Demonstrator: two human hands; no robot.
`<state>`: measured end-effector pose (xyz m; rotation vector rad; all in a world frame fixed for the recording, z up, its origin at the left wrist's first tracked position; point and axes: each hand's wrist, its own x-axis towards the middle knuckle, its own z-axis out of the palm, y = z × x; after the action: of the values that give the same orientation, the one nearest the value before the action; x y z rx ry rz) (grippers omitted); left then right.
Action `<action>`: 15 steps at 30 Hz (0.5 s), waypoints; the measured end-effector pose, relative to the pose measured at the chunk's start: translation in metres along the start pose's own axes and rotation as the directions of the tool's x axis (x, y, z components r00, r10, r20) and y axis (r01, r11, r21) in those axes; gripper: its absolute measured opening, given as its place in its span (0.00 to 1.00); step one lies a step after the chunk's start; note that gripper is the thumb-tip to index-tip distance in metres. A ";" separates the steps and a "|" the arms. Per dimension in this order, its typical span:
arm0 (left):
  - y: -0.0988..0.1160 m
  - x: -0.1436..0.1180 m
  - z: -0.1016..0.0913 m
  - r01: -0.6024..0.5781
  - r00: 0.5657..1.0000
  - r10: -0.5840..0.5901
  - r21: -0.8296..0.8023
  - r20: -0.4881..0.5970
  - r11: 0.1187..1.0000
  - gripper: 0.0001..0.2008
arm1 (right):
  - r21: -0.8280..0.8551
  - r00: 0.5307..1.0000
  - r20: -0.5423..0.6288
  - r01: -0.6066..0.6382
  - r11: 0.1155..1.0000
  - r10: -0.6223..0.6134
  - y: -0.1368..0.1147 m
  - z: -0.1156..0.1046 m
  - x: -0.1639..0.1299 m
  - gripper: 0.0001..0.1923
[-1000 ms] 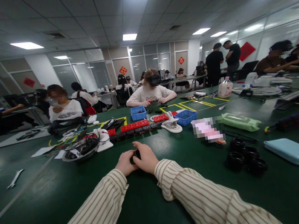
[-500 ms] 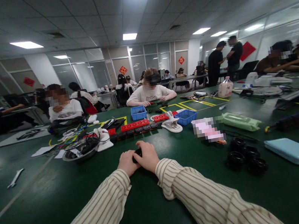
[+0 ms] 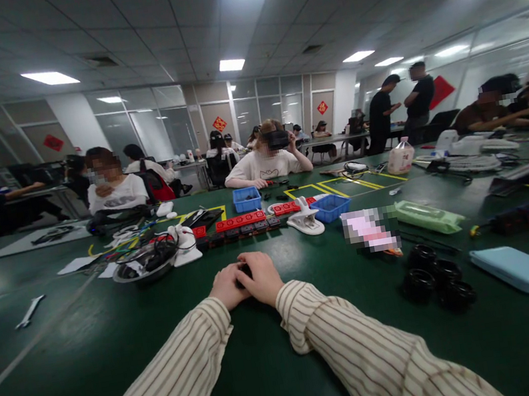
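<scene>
My left hand (image 3: 226, 287) and my right hand (image 3: 261, 277) meet low over the green table (image 3: 273, 372). Both are closed around a small black object (image 3: 243, 273). Only a dark patch of it shows between the fingers, so its shape and kind are hidden. The right hand's fingers curl over the top, while the left hand wraps its left side. Off to the right stands a cluster of several shiny black ring-shaped parts (image 3: 443, 273), apart from both hands.
Ahead lie red power strips (image 3: 240, 221), a white clip stand (image 3: 306, 221) and blue bins (image 3: 331, 207). A bowl of cables (image 3: 141, 266) and a wrench (image 3: 30, 312) lie left. On the right are a green packet (image 3: 427, 217) and light-blue case (image 3: 522, 268). A person (image 3: 266, 160) sits opposite.
My hands stay closed on the small black object, with barely any finger movement. The person opposite has raised one hand to the side of their head. The view shifts very slightly.
</scene>
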<state>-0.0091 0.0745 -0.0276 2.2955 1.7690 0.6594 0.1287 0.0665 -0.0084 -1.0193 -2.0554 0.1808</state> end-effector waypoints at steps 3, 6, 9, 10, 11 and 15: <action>0.006 -0.004 -0.002 0.083 0.997 -0.082 0.089 -0.017 0.993 0.29 | -0.051 0.997 -0.049 -0.066 0.997 0.063 0.001 0.001 0.000 0.16; 0.011 -0.006 -0.003 0.097 0.995 -0.095 0.151 -0.020 0.984 0.30 | -0.119 0.987 -0.068 -0.153 0.981 0.146 0.003 0.002 0.001 0.16; 0.013 -0.005 -0.004 0.095 0.995 -0.090 0.184 -0.035 0.978 0.25 | -0.155 0.981 -0.052 -0.191 0.969 0.185 0.004 0.003 0.002 0.14; 0.014 -0.005 -0.005 0.096 0.995 -0.090 0.186 -0.040 0.978 0.23 | -0.153 0.982 -0.050 -0.188 0.970 0.183 0.004 0.003 0.003 0.14; 0.014 -0.005 -0.005 0.096 0.995 -0.090 0.184 -0.043 0.978 0.21 | -0.144 0.983 -0.049 -0.181 0.973 0.175 0.004 0.003 0.003 0.13; 0.010 -0.005 -0.007 0.043 0.999 -0.037 0.175 -0.037 0.984 0.17 | -0.063 0.993 -0.029 -0.115 0.991 0.114 0.004 0.002 0.003 0.07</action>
<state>-0.0040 0.0662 -0.0189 2.3658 1.9559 0.5588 0.1287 0.0714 -0.0096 -1.1748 -1.9920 0.1606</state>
